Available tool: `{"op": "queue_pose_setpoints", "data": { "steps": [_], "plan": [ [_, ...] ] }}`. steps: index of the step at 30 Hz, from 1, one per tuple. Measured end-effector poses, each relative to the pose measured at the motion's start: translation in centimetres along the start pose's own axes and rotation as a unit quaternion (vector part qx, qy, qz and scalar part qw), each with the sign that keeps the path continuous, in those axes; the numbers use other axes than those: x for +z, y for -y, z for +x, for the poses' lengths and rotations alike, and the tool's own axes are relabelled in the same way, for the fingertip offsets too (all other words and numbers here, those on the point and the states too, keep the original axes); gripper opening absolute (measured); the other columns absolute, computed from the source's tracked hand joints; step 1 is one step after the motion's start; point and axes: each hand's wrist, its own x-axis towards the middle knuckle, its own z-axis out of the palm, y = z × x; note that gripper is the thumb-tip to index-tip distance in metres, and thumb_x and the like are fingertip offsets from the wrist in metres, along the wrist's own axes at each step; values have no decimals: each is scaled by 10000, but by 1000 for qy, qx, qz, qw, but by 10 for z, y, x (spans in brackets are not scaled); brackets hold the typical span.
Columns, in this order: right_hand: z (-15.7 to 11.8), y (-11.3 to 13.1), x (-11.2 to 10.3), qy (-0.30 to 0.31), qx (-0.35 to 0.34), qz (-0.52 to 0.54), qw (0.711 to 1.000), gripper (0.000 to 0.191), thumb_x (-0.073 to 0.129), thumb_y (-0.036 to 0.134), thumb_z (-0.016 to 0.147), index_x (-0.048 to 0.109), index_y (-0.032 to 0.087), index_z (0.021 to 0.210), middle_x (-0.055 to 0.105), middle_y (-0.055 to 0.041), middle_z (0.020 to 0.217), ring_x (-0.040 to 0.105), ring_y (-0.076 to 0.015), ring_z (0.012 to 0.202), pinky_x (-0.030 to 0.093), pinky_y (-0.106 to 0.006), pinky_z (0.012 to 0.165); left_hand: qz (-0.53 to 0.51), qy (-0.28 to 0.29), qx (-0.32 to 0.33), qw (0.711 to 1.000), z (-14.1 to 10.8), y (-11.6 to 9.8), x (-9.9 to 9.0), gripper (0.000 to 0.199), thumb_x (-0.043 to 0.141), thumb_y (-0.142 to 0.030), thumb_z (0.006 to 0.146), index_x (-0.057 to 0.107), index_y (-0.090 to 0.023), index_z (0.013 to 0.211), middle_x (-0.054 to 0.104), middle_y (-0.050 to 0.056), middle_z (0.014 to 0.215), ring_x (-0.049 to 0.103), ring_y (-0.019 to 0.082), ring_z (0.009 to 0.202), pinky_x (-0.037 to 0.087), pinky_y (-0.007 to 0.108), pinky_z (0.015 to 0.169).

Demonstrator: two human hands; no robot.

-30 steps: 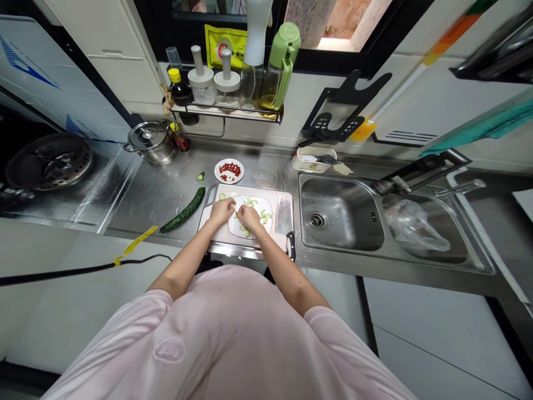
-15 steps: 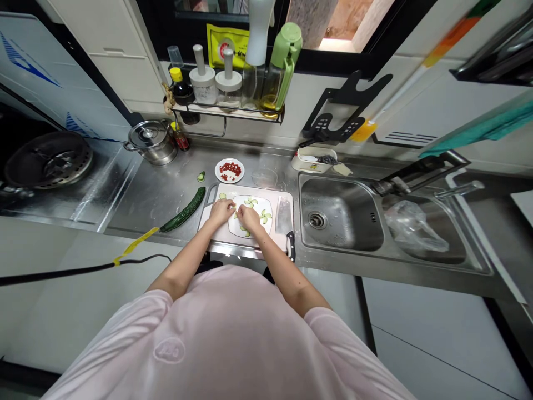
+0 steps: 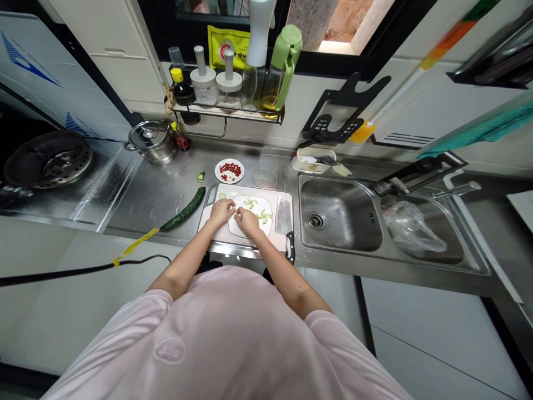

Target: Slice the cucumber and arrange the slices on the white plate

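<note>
A white square plate (image 3: 260, 224) rests on the cutting board (image 3: 232, 240), with pale green cucumber slices (image 3: 250, 202) laid on it in pinwheel shapes. My left hand (image 3: 222, 211) is at the plate's left edge, fingers pinched on something too small to make out. Close beside it, over the plate, my right hand (image 3: 247, 220) has its fingers pressed together; what they hold is hidden. A knife (image 3: 285, 218) lies on the board's right side. Left of the board is a long cucumber (image 3: 184, 211). A round plate of red pieces (image 3: 230, 179) sits behind the board.
A lidded pot (image 3: 153, 145) stands at the back left, and a pan (image 3: 46, 161) is farther left. Right of the board is the sink (image 3: 341, 222), with a plastic bag (image 3: 412, 226) in its second basin. Above the counter, a shelf (image 3: 233, 112) holds bottles and jars.
My right hand has shifted very slightly down and now covers more of the lower slices on the plate. My left hand has hardly moved.
</note>
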Motion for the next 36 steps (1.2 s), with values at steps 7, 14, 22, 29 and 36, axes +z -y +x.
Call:
{"op": "queue_pose_setpoints", "data": {
  "steps": [7, 14, 22, 29, 36],
  "plan": [
    [1, 1, -2, 4, 0, -9, 1000, 202, 432, 313, 938, 549, 220, 1074, 670, -60, 992, 614, -199, 883, 374, -261, 694, 7, 9, -14, 1000, -1, -2, -2, 215, 575, -265, 790, 672, -202, 972, 630, 49, 877, 569, 181, 866, 414, 279, 798],
    [2, 3, -5, 16, 7, -7, 1000, 198, 443, 315, 939, 550, 222, 1077, 664, -65, 1018, 609, -200, 916, 384, -266, 715, 7, 4, -8, 1000, 0, 1, 0, 203, 577, -272, 787, 673, -207, 954, 627, 48, 873, 568, 183, 859, 412, 284, 794],
    [0, 4, -2, 12, -9, -27, 1000, 256, 403, 294, 953, 526, 234, 1169, 628, -79, 1114, 592, -203, 984, 405, -281, 776, 16, 7, -8, 1000, -1, 0, -1, 210, 558, -270, 813, 680, -212, 973, 645, 61, 902, 578, 193, 889, 415, 292, 816],
    [0, 4, 1, 6, -24, -60, 998, 259, 380, 291, 959, 531, 235, 1162, 627, -74, 1060, 604, -202, 928, 413, -277, 743, 20, 3, -2, 1000, 0, 0, 0, 204, 558, -251, 811, 678, -215, 972, 646, 61, 907, 580, 198, 892, 414, 301, 820],
    [0, 6, 0, 16, -31, -61, 998, 268, 365, 275, 967, 514, 216, 1181, 623, -94, 1075, 604, -207, 945, 417, -287, 764, 16, 8, -12, 1000, -1, -2, -1, 211, 562, -246, 809, 676, -215, 983, 640, 65, 920, 575, 203, 930, 411, 308, 852]
  ]
}}
